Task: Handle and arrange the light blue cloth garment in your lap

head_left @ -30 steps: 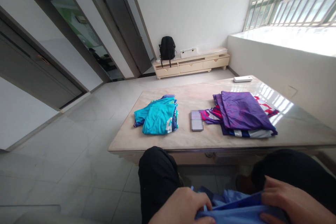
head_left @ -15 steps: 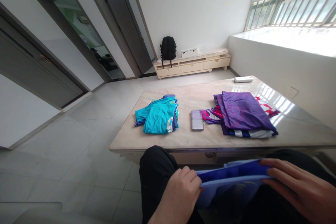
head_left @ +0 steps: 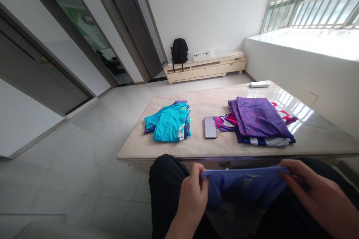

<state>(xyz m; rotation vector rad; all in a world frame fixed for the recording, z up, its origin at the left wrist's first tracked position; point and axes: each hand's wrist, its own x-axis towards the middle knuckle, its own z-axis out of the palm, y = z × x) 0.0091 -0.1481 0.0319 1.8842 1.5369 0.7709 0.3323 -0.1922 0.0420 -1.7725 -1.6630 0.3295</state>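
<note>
two bare hands at work over the lap, at the near side of a pale stone-topped table (head_left: 134, 147). the left hand (head_left: 194, 194) was closed on the left end of a blue cloth (head_left: 241, 183), thumb and fingers pinching its top edge. the right hand (head_left: 308, 185) gripped the right end of the same edge between thumb and fingers. the top edge ran nearly straight from hand to hand; the rest hung below in loose folds, a pale mark showing right of its middle. the cloth was between the two dark-trousered knees (head_left: 166, 179), nearer than the table's edge.

on the table, left: a teal pile of clothing (head_left: 169, 123), the top piece folded, a sleeve out to the left, white marking and navy fabric at its right side. right: a larger purple pile (head_left: 262, 119), purple piece uppermost, red-and-white check at its far right, navy and white along its near side, a pink patterned part reaching left. at that part's left end lay a small flat device (head_left: 210, 129), its face pixelated; could not tell whether the two overlapped. a white oblong object (head_left: 259, 84) lay at the table's far right.

far wall: low cream cabinet (head_left: 204, 73) bearing a black backpack (head_left: 179, 50) on the left and a white case (head_left: 202, 56) just beside it. barred window (head_left: 316, 3) at far right.
</note>
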